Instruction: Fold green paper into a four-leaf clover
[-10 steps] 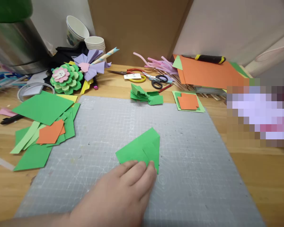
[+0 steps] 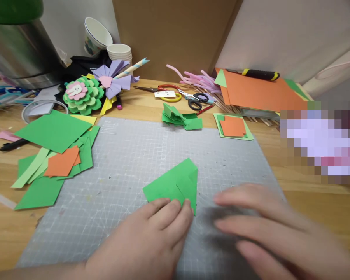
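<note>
The paper [image 2: 170, 181] is already folded, perhaps not fully. The left hand [image 2: 153, 229] presses its near edge, grip unclear; the right hand [image 2: 282, 229], fingers parted, empty, hovers right.

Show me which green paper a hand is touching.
The folded green sheet under the left hand; the green papers at left and green piece farther back lie untouched.

Desk [image 2: 6, 241]: light-brown wood, visible grain, glossy finish; right-hand part partly hidden by pixelation. Panel [image 2: 175, 35]: upright, flat, plain brown, material unclear, rising behind the desk's far side. Wall [image 2: 277, 35]: smooth, off-white, visible either side of the panel. Tube-like form [image 2: 348, 52]: pale, diagonal, far right, identity unclear. Light: soft, diffuse, faint sheen on wood.
</note>
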`<action>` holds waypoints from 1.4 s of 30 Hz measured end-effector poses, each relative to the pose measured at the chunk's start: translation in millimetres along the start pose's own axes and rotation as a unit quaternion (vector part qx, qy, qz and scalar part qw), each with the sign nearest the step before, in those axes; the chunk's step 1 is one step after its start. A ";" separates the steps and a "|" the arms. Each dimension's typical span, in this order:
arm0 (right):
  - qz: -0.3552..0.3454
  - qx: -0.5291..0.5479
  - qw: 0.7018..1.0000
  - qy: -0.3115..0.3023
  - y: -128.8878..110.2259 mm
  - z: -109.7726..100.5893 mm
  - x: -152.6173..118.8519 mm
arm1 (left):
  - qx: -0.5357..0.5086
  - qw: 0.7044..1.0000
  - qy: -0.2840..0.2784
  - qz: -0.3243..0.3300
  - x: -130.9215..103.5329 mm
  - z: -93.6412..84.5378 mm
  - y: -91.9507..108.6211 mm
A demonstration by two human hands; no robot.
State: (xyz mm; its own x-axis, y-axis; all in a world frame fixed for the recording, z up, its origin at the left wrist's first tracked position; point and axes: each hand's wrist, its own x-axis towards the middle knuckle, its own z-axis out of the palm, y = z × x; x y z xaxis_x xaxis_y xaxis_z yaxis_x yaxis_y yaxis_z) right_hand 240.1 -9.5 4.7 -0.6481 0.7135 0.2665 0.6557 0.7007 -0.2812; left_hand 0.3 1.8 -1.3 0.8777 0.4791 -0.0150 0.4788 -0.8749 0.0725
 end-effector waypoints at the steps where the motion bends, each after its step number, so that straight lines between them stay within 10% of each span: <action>1: -0.010 0.004 1.000 -0.003 0.2 -0.2 6.4 | -0.005 1.000 0.004 0.001 0.5 1.0 -0.3; 42: -0.061 0.019 0.994 -0.089 2.0 3.2 21.5 | 0.076 0.995 0.050 0.030 -5.8 12.4 6.8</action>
State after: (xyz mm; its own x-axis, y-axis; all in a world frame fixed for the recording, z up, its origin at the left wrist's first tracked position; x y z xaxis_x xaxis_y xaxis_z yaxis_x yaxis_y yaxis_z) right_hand 226.2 7.3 6.9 -0.7824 0.6082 0.1338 0.5555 0.7788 -0.2914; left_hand -1.3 -7.8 -13.0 0.9017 0.4242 0.0839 0.4305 -0.8989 -0.0817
